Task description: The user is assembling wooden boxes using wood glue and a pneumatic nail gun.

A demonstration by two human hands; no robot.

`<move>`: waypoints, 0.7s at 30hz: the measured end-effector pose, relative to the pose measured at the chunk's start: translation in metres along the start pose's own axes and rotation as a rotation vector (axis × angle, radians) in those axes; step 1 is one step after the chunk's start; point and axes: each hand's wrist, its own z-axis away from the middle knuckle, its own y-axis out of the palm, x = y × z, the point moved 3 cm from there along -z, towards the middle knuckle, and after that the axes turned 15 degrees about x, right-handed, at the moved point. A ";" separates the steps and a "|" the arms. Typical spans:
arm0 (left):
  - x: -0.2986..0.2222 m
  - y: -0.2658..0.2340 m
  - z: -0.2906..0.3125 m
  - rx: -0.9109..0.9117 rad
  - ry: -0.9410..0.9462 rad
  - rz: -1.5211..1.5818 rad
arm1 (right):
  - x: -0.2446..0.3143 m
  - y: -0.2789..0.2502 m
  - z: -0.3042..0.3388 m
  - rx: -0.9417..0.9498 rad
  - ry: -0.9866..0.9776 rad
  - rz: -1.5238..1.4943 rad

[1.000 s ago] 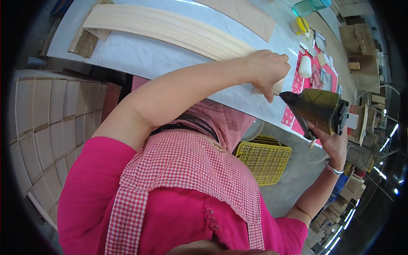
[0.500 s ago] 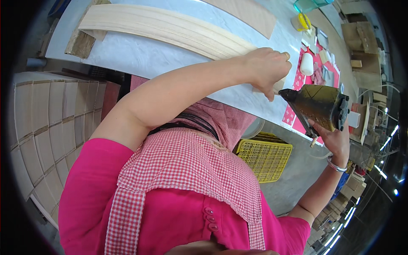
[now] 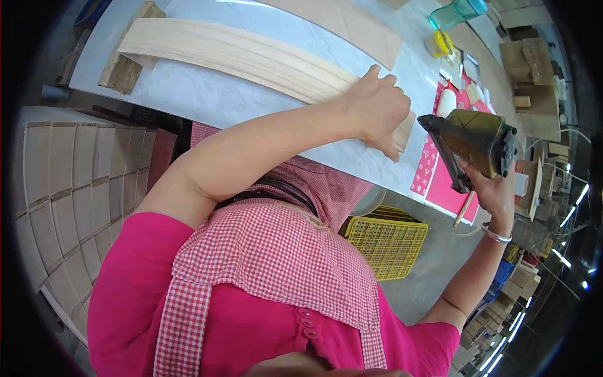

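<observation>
A long pale wooden board (image 3: 245,53) lies across the table, its left end propped on a rough wooden block (image 3: 123,70). My left hand (image 3: 381,113) spans the board near its right end, fingers over the far side and thumb at the near side. The end piece (image 3: 404,131) shows just right of that hand. In my right hand (image 3: 493,195) is a nail gun (image 3: 471,138) with a worn olive-yellow body and dark nose. The nose points left, apart from the board and my left hand. Part of my right hand's grip is hidden behind the tool.
Another thin wooden panel (image 3: 342,25) lies at the table's far side. To the right are a white bottle (image 3: 446,102), a yellow tub (image 3: 438,44), a teal bottle (image 3: 458,14) and a pink patterned sheet (image 3: 426,164). A yellow crate (image 3: 386,245) stands on the floor below.
The nail gun's nose has come away from beside my left thumb, leaving a gap. My left hand's fingers have shifted on the board and its thumb extends more. The whole view has shifted slightly.
</observation>
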 end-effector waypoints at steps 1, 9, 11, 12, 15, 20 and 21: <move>0.000 0.000 0.001 0.010 -0.004 0.009 | 0.002 0.001 -0.004 0.008 0.004 -0.026; 0.000 -0.001 0.001 0.052 -0.007 0.039 | -0.003 0.000 -0.014 0.080 0.070 0.078; 0.000 -0.001 0.000 0.054 -0.006 0.043 | -0.001 -0.001 -0.016 0.083 0.076 0.068; 0.000 0.000 0.000 0.055 -0.004 0.043 | 0.000 -0.001 -0.017 0.087 0.059 0.049; 0.000 0.000 -0.001 0.060 0.003 0.046 | 0.002 -0.003 -0.021 0.098 0.028 0.009; 0.000 -0.001 -0.002 0.080 0.000 0.056 | 0.004 -0.006 -0.024 0.139 0.045 0.084; 0.001 -0.001 -0.002 0.086 0.001 0.061 | 0.005 -0.006 -0.024 0.133 0.012 0.169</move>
